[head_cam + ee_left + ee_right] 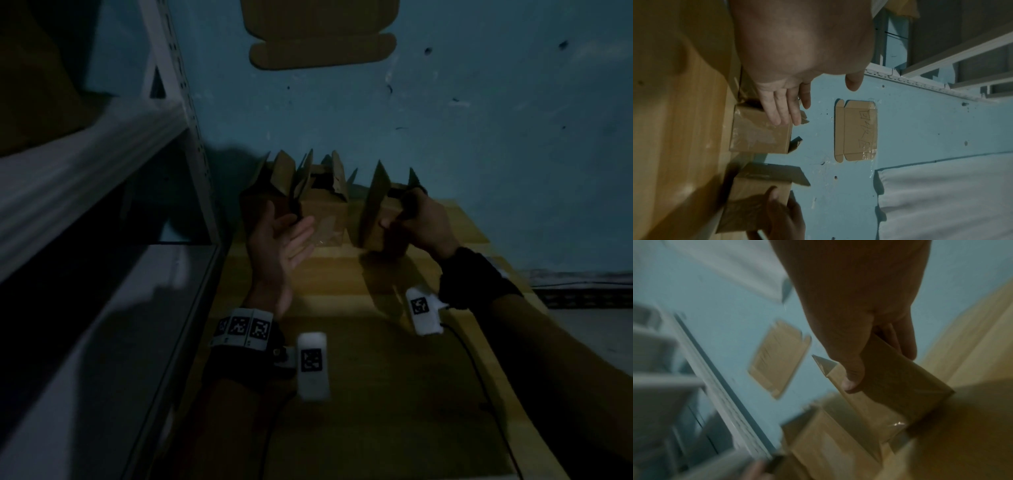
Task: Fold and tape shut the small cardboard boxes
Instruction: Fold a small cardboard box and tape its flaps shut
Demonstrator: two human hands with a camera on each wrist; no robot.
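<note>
The right hand [423,224] grips a box [380,219] with open flaps, thumb on its front; the left hand [281,236] is open, fingers straight, seemingly touching another box [325,219]; both boxes stand on the table [359,342] near the wall [479,137].

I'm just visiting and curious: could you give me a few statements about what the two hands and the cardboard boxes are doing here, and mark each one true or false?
1. The right hand grips a small cardboard box. True.
2. The left hand is curled into a fist. False: its fingers are straight, palm open, beside the other boxes.
3. The boxes' top flaps stand up, unfolded. True.
4. The boxes sit on the metal shelf. False: they are on the wooden table, against the blue wall.
5. A flattened piece of cardboard is stuck on the wall. True.
</note>
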